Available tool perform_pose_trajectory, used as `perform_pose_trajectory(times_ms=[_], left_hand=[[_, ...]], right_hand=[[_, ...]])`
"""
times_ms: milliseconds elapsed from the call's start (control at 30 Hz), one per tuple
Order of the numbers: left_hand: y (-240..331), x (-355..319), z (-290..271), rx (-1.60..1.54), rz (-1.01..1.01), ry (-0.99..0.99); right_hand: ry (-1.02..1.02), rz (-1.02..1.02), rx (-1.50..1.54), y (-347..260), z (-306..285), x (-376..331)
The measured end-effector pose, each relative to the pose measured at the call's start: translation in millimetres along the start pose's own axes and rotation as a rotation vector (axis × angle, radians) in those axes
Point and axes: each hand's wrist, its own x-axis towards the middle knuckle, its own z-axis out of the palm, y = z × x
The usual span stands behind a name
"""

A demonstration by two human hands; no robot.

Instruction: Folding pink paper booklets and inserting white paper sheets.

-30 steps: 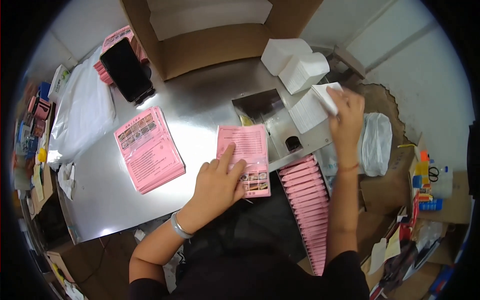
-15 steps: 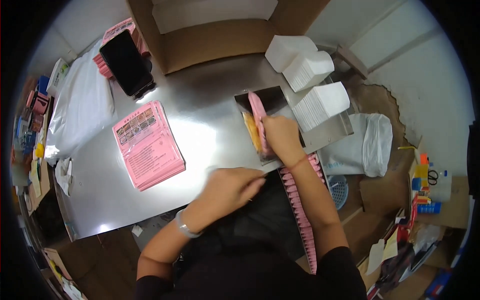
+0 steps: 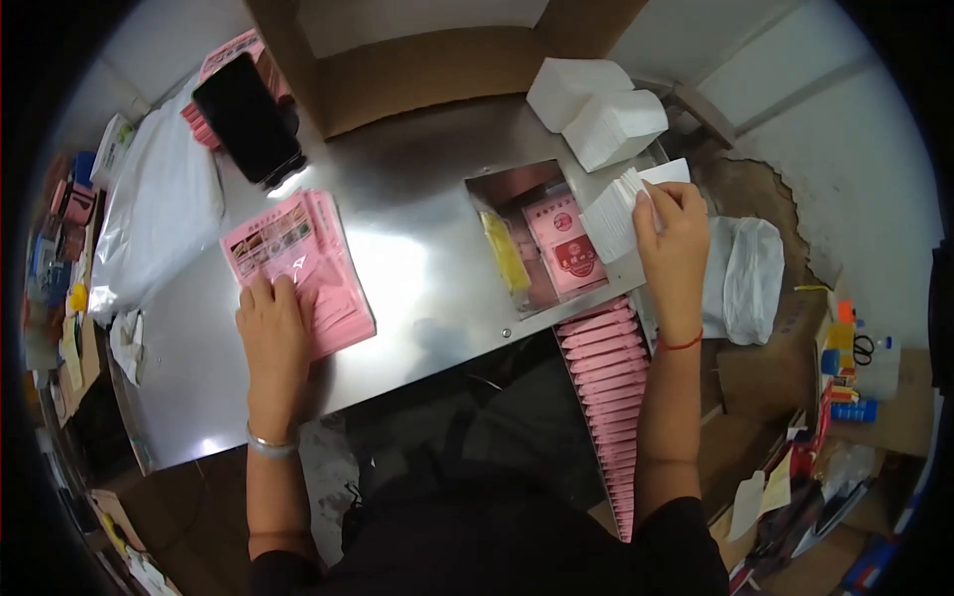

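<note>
My left hand (image 3: 273,323) lies on a stack of flat pink printed packets (image 3: 338,288), its fingers and thumb bent on the creased top packet. At the right, my right hand (image 3: 676,228) pinches the near pile of folded white napkins (image 3: 611,221) between thumb and fingers; some edges fan up under the fingertips. Beside that pile, a rectangular opening (image 3: 547,310) in the metal table contains pink and red printed packets (image 3: 563,233) and a yellow strip-like item (image 3: 507,250). Below its edge, a long row of filled pink packets (image 3: 606,377) stands in a narrow box.
Two more white napkin piles (image 3: 616,129) stand behind the near one. A large cardboard box (image 3: 427,84) is at the back. A phone (image 3: 248,119) on a stand, more pink packets (image 3: 229,50) and clear plastic bags (image 3: 164,199) occupy the left. A white sack (image 3: 745,278) sits at the right.
My right hand has let go of the pink packet it held over the opening and moved right onto the napkins. My left hand has gone left onto the pink stack.
</note>
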Motion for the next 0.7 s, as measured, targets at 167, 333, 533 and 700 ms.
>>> perform_pose_trajectory(times_ms=[167, 333, 533, 700], left_hand=[[113, 5, -6, -0.463, 0.270, 0.191], [157, -6, 13, -0.636, 0.368, -0.063], [122, -2, -3, -0.462, 0.383, -0.053], [144, -5, 1, -0.576, 0.281, 0.118]], right_hand=[[-0.083, -0.100, 0.108, 19, -10, 1], [0.035, -0.131, 0.035, 1, -18, -16], [-0.435, -0.615, 0.341, -87, 24, -101], [-0.340, -0.462, 0.112, -92, 80, -76]])
